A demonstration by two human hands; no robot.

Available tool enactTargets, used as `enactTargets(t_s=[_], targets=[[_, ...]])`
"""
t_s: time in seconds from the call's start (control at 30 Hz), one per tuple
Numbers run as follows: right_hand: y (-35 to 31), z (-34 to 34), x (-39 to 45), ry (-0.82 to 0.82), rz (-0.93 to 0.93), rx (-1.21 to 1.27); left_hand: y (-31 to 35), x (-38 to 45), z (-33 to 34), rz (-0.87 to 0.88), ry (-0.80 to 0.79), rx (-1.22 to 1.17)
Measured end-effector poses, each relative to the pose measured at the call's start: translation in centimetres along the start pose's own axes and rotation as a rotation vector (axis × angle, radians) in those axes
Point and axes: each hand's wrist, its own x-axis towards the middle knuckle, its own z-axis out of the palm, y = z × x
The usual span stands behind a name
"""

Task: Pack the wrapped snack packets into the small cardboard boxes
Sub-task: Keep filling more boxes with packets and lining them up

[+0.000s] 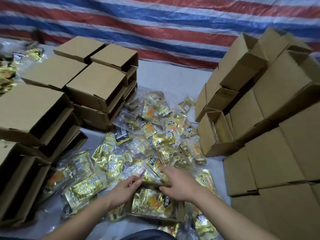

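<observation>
Both hands work the small open brown cardboard box (152, 203) near centre: left hand (123, 190) pinches its far wall's left corner, right hand (178, 185) curls over that wall's right end. A gold foil snack packet (152, 200) lies inside. Crowded loose gold packets (155, 135) could snag the flap; stacked cardboard boxes (270, 118) right and left leave only narrow room.

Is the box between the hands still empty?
No: the open box between the hands already holds a gold snack packet.
</observation>
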Motion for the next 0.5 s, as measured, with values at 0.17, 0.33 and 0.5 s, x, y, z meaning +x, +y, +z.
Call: enactTargets(t_s=[0.17,0.33,0.5], targets=[[0.7,2.4,0.0,-0.134,0.056,-0.023,0.7,-0.8,0.9,-0.033,0.006,-0.059],[1.0,2.3,-0.1,-0.045,0.077,0.054,2.0,-0.6,0.3,-0.03,0.042,-0.037],[2.6,-1.8,-1.6,0.22,0.156,0.25,9.0,0.2,-2.5,0.072,0.227,-0.133]])
